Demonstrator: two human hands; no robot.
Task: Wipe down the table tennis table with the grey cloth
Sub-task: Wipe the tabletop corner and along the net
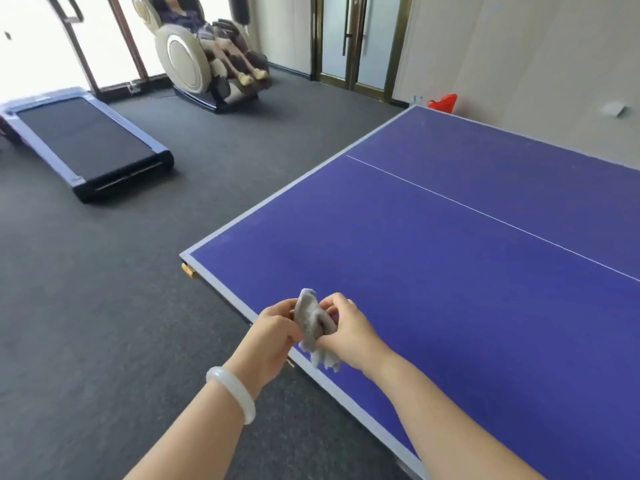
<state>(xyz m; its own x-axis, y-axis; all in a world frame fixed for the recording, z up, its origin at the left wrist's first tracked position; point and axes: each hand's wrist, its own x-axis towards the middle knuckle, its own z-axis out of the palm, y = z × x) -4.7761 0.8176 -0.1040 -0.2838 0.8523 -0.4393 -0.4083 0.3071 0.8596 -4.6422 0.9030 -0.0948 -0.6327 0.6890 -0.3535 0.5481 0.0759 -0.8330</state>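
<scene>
head view: left hand (273, 336) and right hand (346, 332) both pinch the bunched grey cloth (313, 323), held above the blue table tennis table (450, 271) near its 7 o'clock edge. wiping seems not yet begun; next, lower the cloth flat onto the surface.

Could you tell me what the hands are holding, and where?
Both hold the bunched grey cloth: the left hand grips its left side, the right hand its right side.
</scene>
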